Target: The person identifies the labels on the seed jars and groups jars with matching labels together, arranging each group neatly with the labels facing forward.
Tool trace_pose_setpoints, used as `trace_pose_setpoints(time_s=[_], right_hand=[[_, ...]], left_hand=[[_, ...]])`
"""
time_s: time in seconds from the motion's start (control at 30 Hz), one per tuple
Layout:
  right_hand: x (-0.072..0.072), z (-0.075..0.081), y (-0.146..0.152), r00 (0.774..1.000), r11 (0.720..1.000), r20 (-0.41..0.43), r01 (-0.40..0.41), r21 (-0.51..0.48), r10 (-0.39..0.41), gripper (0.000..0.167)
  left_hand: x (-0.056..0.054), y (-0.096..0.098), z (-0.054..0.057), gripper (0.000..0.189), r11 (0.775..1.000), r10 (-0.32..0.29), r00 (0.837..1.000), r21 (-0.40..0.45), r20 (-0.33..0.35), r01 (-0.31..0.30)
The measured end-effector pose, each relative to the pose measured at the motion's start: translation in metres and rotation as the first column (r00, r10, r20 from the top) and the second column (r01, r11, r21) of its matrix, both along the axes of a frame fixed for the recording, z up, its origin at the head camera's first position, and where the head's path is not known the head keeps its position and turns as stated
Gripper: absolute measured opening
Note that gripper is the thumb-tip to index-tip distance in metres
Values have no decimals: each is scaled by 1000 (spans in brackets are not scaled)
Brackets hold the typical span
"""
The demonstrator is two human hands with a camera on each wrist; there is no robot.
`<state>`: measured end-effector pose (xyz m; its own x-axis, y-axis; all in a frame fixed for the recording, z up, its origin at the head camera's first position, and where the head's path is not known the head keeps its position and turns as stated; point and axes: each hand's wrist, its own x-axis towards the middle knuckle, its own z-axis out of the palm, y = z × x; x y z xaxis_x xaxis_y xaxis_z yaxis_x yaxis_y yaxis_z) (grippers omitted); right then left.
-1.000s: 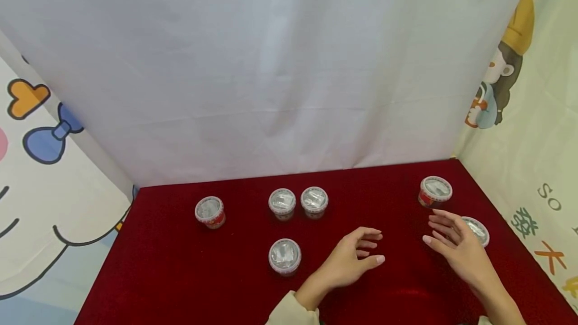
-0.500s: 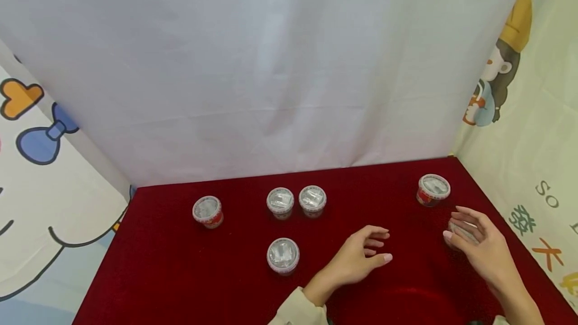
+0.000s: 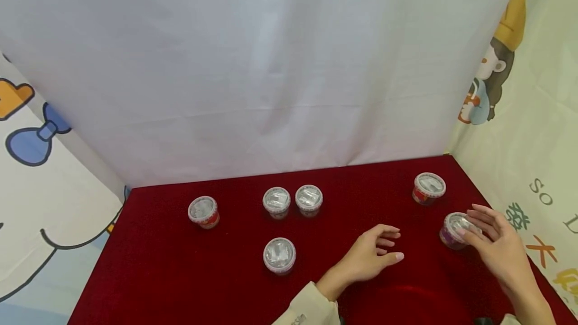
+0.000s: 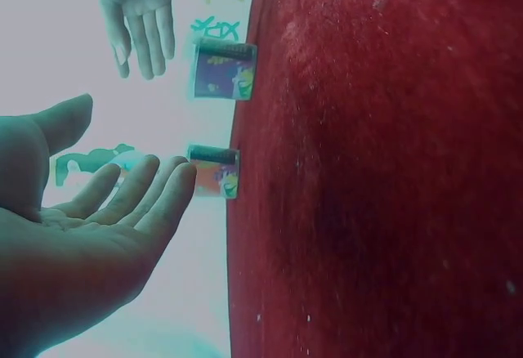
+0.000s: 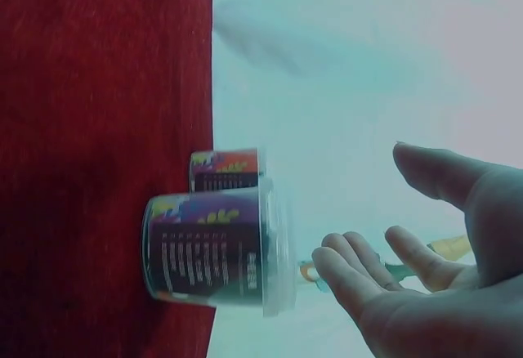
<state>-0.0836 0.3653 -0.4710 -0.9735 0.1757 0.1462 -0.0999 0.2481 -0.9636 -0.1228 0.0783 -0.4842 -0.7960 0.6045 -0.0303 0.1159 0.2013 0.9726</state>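
My right hand point(image 3: 496, 245) hovers over the purple lidded tub point(image 3: 455, 229) at the right of the table, fingers apart and relaxed. In the right wrist view the fingertips stand just above the lid of that purple tub point(image 5: 212, 248), with a gap between thumb and fingers. My left hand point(image 3: 368, 255) hangs over the middle right of the cloth, fingers loosely bent, holding nothing. A red lidded tub point(image 3: 428, 189) stands behind the purple one. From the left wrist view, the left palm point(image 4: 90, 235) and both tubs at the right are visible.
Two clear-lidded tubs, a left one point(image 3: 276, 202) and a right one point(image 3: 309, 199), stand side by side at the back middle. Another tub point(image 3: 279, 256) is nearer the front, and a red tub point(image 3: 204, 212) stands at left. A white curtain point(image 3: 271, 89) borders the red cloth point(image 3: 180, 275).
My right hand has moved right and now uncovers more of the purple tub beneath it. The left hand has drifted slightly right. The head view has turned a little to the right.
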Motion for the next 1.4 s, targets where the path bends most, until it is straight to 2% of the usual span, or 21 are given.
trace_pose_setpoints(time_s=[0.17,0.37,0.53,0.67,0.9,1.1,1.4], right_hand=[[1,-2,5,999,997,1,53,57,-54,62],[2,-3,10,995,992,18,96,82,-98,60],[2,-5,13,987,970,27,148,195,-156,58],[2,-8,16,982,955,45,169,245,-186,55],[1,-16,22,974,942,109,159,294,-199,55],[-3,-21,24,963,935,168,151,322,-213,72],[-7,-27,26,971,942,175,102,320,-164,76]], left_hand=[[-2,10,-2,44,1000,-11,1000,-6,-12,11],[-4,22,-1,45,1000,-9,999,-15,-31,8],[-5,31,2,46,1000,-6,999,-29,-48,5],[-6,39,0,48,999,-1,999,-35,-50,-1],[-8,52,-4,49,999,7,999,-41,-37,-9],[-9,62,-4,50,998,29,1000,-49,-10,-30],[-15,74,-8,54,995,63,998,-71,-12,-63]])
